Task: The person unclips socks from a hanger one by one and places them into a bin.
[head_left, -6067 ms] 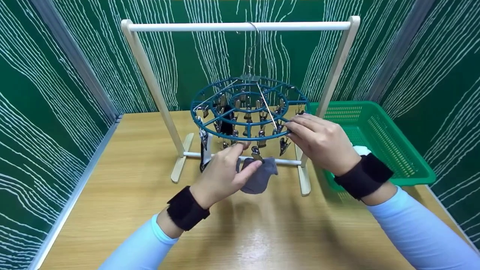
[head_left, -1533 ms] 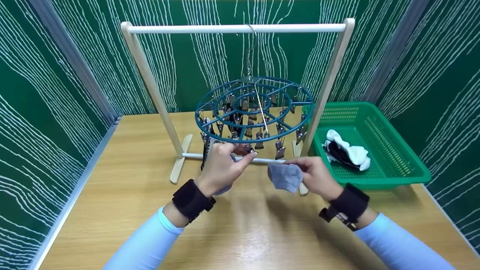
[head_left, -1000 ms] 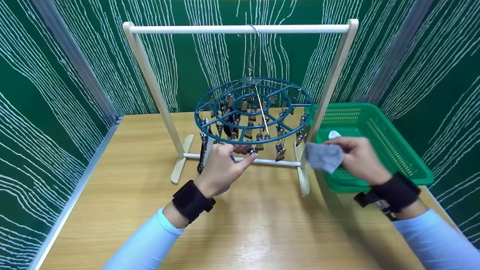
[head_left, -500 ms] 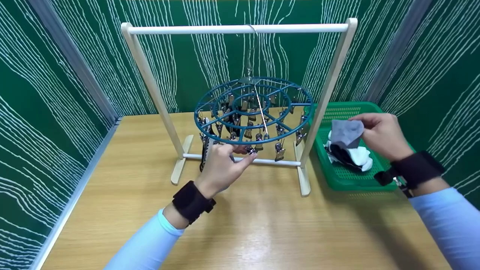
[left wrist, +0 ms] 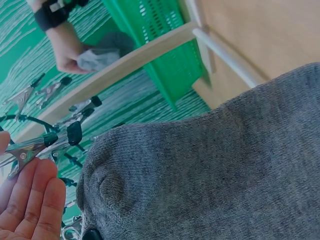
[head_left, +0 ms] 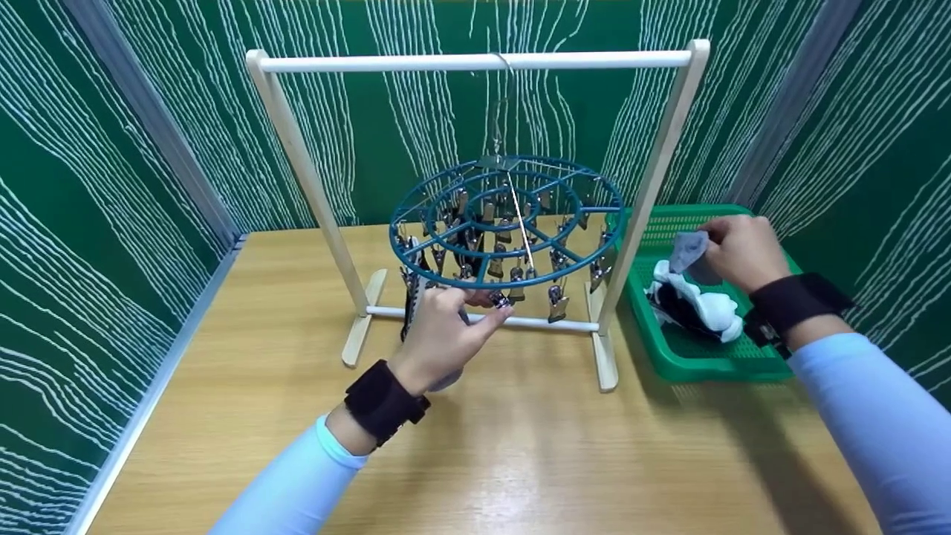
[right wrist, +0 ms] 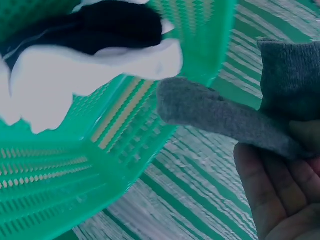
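Observation:
My left hand [head_left: 442, 331] pinches a metal clip [head_left: 499, 299] at the front rim of the round blue clip hanger [head_left: 446, 281]. A grey sock [left wrist: 200, 175] hangs close beside that hand and fills much of the left wrist view; in the head view the hand mostly hides it. Over the green basket [head_left: 657, 357], my right hand [head_left: 747, 253] grips another grey sock [head_left: 689, 249] between thumb and fingers, with its ends hanging loose. Below it in the basket lie white socks [head_left: 717, 312] and a black sock [head_left: 676, 306], bunched together.
The hanger hooks onto the white top bar [head_left: 416, 62] of a wooden rack [head_left: 669, 148]. Several other clips [head_left: 557, 303] dangle from its rings. Black and white pieces [head_left: 413, 286] hang at its left side. Patterned green walls enclose the wooden table [head_left: 520, 446].
My right hand has carried its grey sock from beside the hanger rightward to above the basket. Recently my left hand has stayed at the clip. Earliest, my right hand was at the hanger's rim.

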Tool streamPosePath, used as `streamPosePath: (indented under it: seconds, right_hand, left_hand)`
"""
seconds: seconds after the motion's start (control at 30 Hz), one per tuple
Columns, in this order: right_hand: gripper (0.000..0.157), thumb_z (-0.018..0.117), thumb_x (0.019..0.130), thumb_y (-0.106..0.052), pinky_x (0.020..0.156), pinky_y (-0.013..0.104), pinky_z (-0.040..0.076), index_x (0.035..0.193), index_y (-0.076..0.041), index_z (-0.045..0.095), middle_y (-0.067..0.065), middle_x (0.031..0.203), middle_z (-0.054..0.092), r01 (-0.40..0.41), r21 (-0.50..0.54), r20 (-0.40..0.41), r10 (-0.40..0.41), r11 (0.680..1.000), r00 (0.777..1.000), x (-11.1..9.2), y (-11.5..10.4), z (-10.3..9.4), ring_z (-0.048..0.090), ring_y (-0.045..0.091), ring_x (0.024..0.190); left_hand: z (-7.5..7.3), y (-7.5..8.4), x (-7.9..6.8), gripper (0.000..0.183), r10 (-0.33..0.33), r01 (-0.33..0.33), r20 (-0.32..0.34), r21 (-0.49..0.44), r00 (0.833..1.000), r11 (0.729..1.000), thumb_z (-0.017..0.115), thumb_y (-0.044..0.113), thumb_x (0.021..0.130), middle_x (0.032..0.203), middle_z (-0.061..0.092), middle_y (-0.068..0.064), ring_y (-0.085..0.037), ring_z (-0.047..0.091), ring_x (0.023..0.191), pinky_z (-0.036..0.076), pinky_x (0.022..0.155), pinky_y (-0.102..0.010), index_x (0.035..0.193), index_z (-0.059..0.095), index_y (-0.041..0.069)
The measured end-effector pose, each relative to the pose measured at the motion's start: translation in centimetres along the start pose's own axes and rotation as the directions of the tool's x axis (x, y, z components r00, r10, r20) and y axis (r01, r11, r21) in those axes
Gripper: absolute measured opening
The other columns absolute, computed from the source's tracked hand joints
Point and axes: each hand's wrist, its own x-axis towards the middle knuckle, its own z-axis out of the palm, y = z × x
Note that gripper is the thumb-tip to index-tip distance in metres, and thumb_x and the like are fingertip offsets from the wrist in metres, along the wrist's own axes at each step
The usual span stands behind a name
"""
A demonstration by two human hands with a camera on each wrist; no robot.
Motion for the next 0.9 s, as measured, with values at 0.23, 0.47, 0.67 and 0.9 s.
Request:
streamPosePath:
  seconds: [0.23,0.47,0.67,0.9]
  right_hand:
    - [0.025,0.056,0.101,0.000,0.081,0.067,0.055,0.109,0.015,0.075,0.039,0.103,0.073,-0.062,-0.106,0.062,0.069,0.992,0.996,1.0,2.2,1.4,0.069,0.057,0.092]
    - [0.029,0.051,0.099,0.002,0.056,0.047,0.045,0.075,0.001,0.066,0.022,0.068,0.065,-0.094,-0.207,0.167,0.130,0.974,0.977,1.0,3.8,3.3,0.059,0.036,0.060]
    - [0.033,0.056,0.097,0.005,0.054,0.038,0.045,0.066,-0.007,0.059,0.012,0.062,0.063,0.023,-0.182,0.356,0.044,0.983,0.934,0.9,3.8,5.2,0.059,0.026,0.056]
    - [0.043,0.060,0.095,0.003,0.056,0.032,0.034,0.061,-0.017,0.043,-0.002,0.056,0.046,0.158,-0.135,0.445,-0.082,0.978,0.892,0.7,4.0,6.8,0.041,0.016,0.054]
  left_hand:
    - [0.0,-0.2,-0.2,0.026,-0.007,0.007,0.003,0.003,1.000,1.000,0.082,0.024,0.099,0.100,0.084,-0.017,-0.002,0.036,0.045,0.047,0.070,-0.026,0.101,0.083,-0.002]
    - [0.0,-0.3,-0.1,0.027,0.013,-0.014,0.008,0.024,1.000,1.000,0.082,0.024,0.099,0.099,0.084,-0.018,-0.002,0.031,0.045,0.036,0.059,-0.022,0.103,0.083,-0.002]
    - [0.0,-0.2,0.0,0.025,0.030,-0.030,0.014,-0.002,0.999,1.000,0.082,0.022,0.099,0.099,0.084,-0.018,-0.005,0.030,0.045,0.035,0.056,-0.021,0.105,0.082,-0.003]
    - [0.2,-0.2,-0.1,0.022,0.063,-0.063,-0.001,0.008,0.998,0.998,0.082,0.019,0.099,0.094,0.084,-0.015,-0.023,0.067,0.059,0.049,0.068,-0.025,0.105,0.083,-0.002]
